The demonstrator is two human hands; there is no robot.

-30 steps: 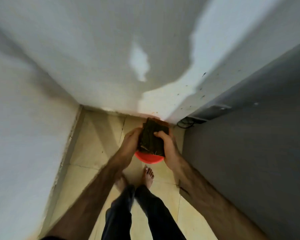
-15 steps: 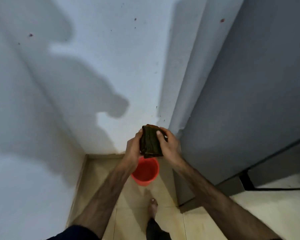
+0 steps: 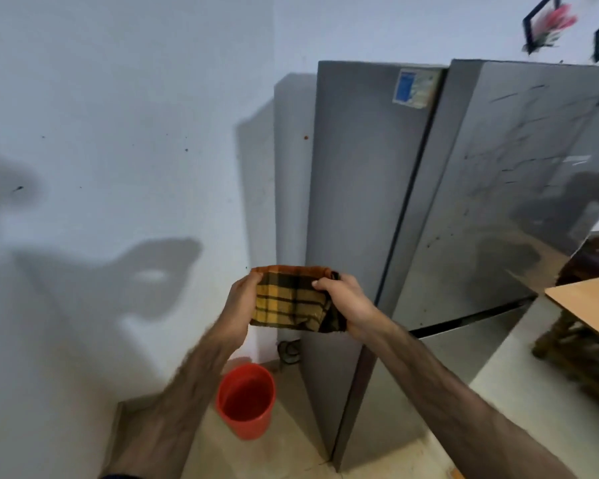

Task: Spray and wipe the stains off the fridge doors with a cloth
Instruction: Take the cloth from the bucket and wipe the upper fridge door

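Observation:
A folded yellow-and-black checked cloth (image 3: 291,299) is held up in front of me. My left hand (image 3: 239,305) grips its left edge and my right hand (image 3: 346,302) grips its right edge, thumb on top. The grey fridge (image 3: 367,202) stands just behind and to the right of the cloth. Its shiny front door (image 3: 519,188) faces right and carries dark specks and streaky smears. A lower door (image 3: 464,350) sits below a dark gap. No spray bottle is in view.
A red bucket (image 3: 246,401) stands on the tiled floor by the fridge's left corner, below my left forearm. A blue-and-white sticker (image 3: 414,88) sits high on the fridge side. A wooden table (image 3: 588,299) stands at the right. White walls close in at the left.
The view has swung up from the floor and bucket to the fridge. Both hands raised the cloth and spread it wider, so its checked pattern shows.

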